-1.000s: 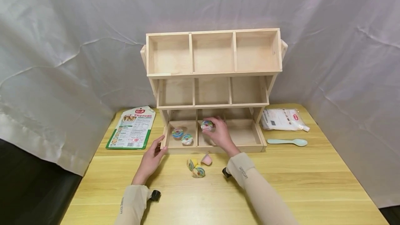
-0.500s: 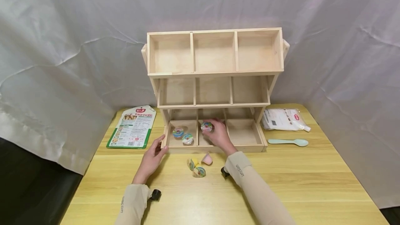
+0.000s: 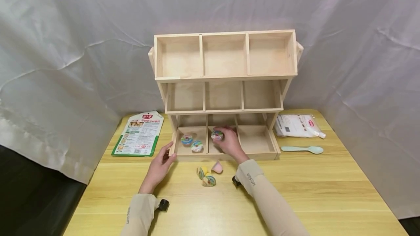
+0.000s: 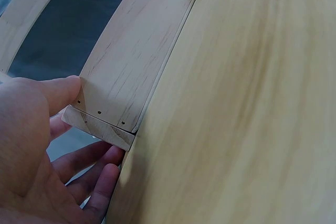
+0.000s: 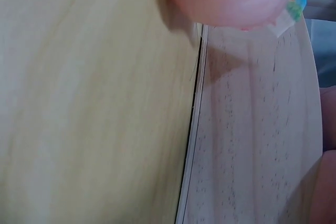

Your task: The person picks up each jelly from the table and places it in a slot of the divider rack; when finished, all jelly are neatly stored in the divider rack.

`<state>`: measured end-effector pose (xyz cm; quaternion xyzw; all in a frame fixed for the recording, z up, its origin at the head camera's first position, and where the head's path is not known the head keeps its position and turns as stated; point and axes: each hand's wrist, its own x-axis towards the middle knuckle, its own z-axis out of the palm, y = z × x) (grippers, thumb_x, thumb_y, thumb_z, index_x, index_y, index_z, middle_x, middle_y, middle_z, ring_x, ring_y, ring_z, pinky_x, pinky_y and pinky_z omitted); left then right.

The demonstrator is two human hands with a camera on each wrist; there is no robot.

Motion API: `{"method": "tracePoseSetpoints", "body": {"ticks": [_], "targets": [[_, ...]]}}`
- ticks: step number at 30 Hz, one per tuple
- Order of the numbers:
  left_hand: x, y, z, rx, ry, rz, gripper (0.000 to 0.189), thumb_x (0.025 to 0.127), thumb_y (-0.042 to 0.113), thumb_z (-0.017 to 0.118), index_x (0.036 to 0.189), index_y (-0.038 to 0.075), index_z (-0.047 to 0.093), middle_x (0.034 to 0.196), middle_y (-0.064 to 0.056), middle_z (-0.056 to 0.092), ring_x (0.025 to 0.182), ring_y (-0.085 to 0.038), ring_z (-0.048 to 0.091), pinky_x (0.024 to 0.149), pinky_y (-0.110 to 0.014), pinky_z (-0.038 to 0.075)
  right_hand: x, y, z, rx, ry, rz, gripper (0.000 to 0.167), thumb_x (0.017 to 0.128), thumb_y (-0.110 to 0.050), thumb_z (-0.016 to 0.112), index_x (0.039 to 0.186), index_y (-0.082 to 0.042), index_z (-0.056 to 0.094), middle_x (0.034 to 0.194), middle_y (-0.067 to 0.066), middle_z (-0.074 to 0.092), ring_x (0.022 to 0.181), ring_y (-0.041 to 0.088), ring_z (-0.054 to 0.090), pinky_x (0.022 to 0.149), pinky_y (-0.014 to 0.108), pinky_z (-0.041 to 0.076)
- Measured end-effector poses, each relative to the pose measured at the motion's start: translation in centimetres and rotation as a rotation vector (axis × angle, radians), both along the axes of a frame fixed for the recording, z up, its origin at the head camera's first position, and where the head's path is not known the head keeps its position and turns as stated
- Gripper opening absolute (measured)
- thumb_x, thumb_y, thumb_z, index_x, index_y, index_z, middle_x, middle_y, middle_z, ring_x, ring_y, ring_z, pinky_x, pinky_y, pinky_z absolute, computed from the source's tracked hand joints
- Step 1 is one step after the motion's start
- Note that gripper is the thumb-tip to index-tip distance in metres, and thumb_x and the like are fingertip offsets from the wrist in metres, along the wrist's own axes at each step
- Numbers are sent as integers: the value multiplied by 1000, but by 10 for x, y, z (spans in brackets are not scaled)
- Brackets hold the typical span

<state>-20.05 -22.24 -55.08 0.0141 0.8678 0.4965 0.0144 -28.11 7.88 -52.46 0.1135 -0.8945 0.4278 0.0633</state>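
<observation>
My right hand (image 3: pixel 229 143) holds a small jelly cup (image 3: pixel 217 136) with a printed lid, low in the middle compartment of the bottom tier. The wooden three-tier storage box (image 3: pixel 226 77) stands at the back of the table. My left hand (image 3: pixel 160 168) grips its front left corner; in the left wrist view the thumb is on the front board (image 4: pixel 136 51) and the other fingers curve round the side. Two jelly cups (image 3: pixel 197 146) lie in the bottom left compartment. Before the box lie a pink jelly cup (image 3: pixel 217 167) and two yellowish ones (image 3: pixel 208 181).
Left of the box lies a green-and-white printed pouch (image 3: pixel 137 134). On the right are a clear-and-white packet (image 3: pixel 296 125) and a pale green spoon (image 3: pixel 302 149). A grey curtain (image 3: pixel 65 46) hangs behind and at both sides of the table (image 3: pixel 311 192).
My right hand has lowered the jelly cup slightly, toward the front of the middle compartment. The left hand stays at the corner.
</observation>
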Motion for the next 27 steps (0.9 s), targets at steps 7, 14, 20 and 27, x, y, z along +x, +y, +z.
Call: {"method": "tracePoseSetpoints", "body": {"ticks": [7, 14, 20, 27], "targets": [[0, 0, -1, -9, -5, 3, 59, 105, 43, 60, 159, 32, 39, 149, -21, 54, 135, -37, 56, 115, -53, 46, 1, 0, -1, 22, 13, 12, 52, 81, -6, 87, 130, -8, 71, 129, 16, 68, 114, 35, 65, 101, 48, 55], [-1, 1, -1, -4, -8, 7, 58, 105, 40, 60, 159, 32, 39, 149, -21, 55, 134, -36, 57, 115, -53, 46, 0, -1, -3, 37, 2, 9, 52, 82, -7, 87, 131, -8, 70, 129, 17, 67, 113, 34, 66, 100, 47, 57], [-1, 0, -1, -3, -3, 6, 58, 105, 42, 60, 159, 32, 40, 149, -20, 55, 134, -36, 57, 115, -53, 46, -1, -2, -3, 46, 12, 15, 50, 83, -8, 87, 130, -6, 70, 130, 18, 67, 114, 35, 67, 99, 48, 57], [0, 0, 0, -4, -10, 7, 58, 105, 40, 60, 159, 32, 40, 150, -21, 54, 135, -37, 56, 115, -53, 45, 0, -2, -2, 45, -1, 30, 48, 85, -8, 85, 130, -2, 69, 129, 18, 69, 111, 34, 69, 96, 46, 59]]}}
